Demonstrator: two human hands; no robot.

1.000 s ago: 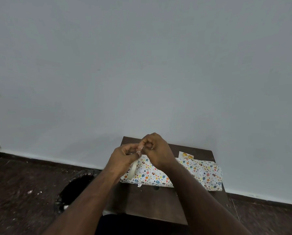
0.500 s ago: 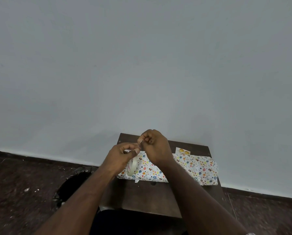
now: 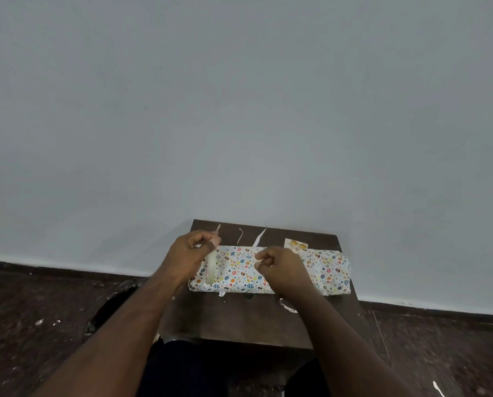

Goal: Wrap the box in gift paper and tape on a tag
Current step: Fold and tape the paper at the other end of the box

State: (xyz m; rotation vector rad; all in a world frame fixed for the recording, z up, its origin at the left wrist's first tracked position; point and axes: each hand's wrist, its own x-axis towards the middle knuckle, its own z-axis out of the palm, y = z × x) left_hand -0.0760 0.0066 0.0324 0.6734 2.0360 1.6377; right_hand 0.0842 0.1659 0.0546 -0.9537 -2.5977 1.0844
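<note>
Long box wrapped in white patterned gift paper | left hand grips pale tape roll | right hand pinches tape end | pull taut, tear clean.

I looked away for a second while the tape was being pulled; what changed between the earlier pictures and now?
The hands, which were pinched together above the box, have drawn apart: the left hand holds the roll of clear tape at the left, and the right hand has moved rightward, pinching what looks like a torn-off piece. The box wrapped in colourful patterned paper and the small tag with yellow dots stayed on the dark wooden table.
</note>
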